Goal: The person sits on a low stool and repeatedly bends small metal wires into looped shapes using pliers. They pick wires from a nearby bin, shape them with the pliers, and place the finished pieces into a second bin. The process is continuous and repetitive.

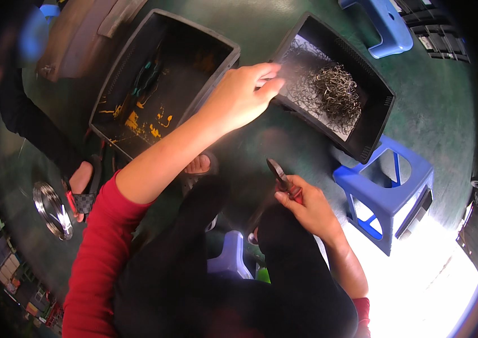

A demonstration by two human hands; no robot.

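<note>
My left hand [244, 96] reaches out to the near left corner of the right-hand black crate. Its thumb and forefinger are a little apart, and I see nothing between them. Inside that crate [379, 115], a tangled heap of short bent wire pieces [337, 93] lies on a white sheet, with more pieces scattered beside it. My right hand [309, 209] is closed around the red handles of a pair of pliers [282, 179] above my right knee. The dark metal jaws point up and to the left, touching nothing.
A second black crate [166, 18], smeared with yellow inside, holds green-handled pliers [147, 73]. Blue plastic stools stand at right [397, 191] and far right [385, 28]. At left, a coil of wire [53, 211] lies beside another person's slippered foot [83, 179].
</note>
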